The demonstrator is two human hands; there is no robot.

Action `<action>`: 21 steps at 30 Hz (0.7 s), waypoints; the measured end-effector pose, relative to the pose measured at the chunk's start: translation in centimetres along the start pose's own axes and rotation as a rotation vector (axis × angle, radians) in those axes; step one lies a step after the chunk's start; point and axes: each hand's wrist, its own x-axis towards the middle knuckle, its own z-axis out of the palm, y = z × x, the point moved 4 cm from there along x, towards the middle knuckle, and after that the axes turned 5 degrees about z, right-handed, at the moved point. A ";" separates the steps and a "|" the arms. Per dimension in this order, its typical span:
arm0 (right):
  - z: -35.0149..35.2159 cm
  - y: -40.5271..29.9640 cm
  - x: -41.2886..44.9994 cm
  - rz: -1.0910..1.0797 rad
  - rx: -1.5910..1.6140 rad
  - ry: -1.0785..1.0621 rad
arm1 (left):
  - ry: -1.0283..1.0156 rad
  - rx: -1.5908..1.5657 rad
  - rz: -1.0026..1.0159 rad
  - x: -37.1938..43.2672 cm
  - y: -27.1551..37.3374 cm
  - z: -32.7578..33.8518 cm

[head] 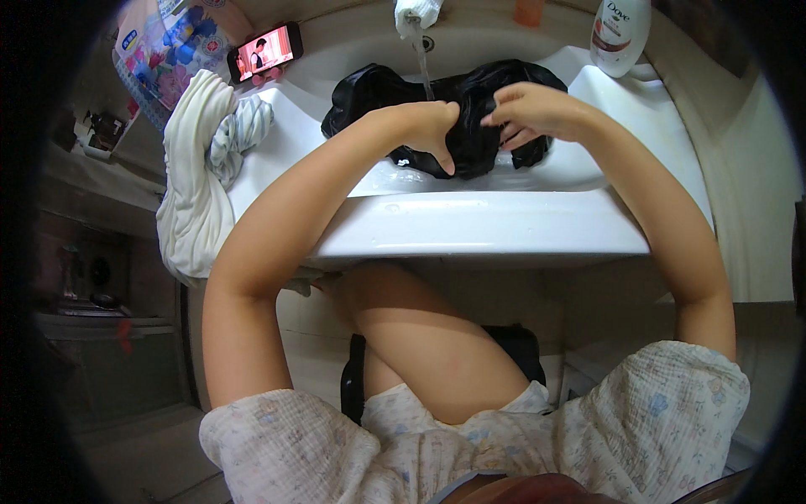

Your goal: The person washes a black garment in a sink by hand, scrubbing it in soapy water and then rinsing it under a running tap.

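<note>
A wet black garment (485, 113) lies bunched in a white washbasin (466, 220), with shallow water (403, 179) around its lower edge. From a spout wrapped in white cloth (419, 16), a stream of water (423, 63) runs down onto the fabric. My left hand (431, 129) grips the middle of the garment, thumb toward me, its fingertips partly hidden in the folds. Over the right part of the same cloth is my right hand (532, 113), fingers loosely bent and spread, with nothing plainly held between them.
White and striped wet cloths (195, 176) drape over the basin's left edge. Behind them a phone (264, 53) leans on a small pink stand, beside a floral package (182, 50). A white Dove bottle (620, 38) stands at the back right corner, and an orange container (527, 12) at the back.
</note>
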 end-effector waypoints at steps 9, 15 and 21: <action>-4.8 -3.2 -2.8 -0.476 0.238 0.281 | 0.594 -0.202 0.219 -0.8 2.0 -4.5; -5.6 -3.2 -3.6 -0.139 0.299 0.211 | 0.810 -0.487 0.198 -2.4 3.6 -6.5; -2.2 -2.5 -2.1 -0.444 -0.077 0.299 | 0.798 -0.696 0.200 -2.6 2.5 -6.6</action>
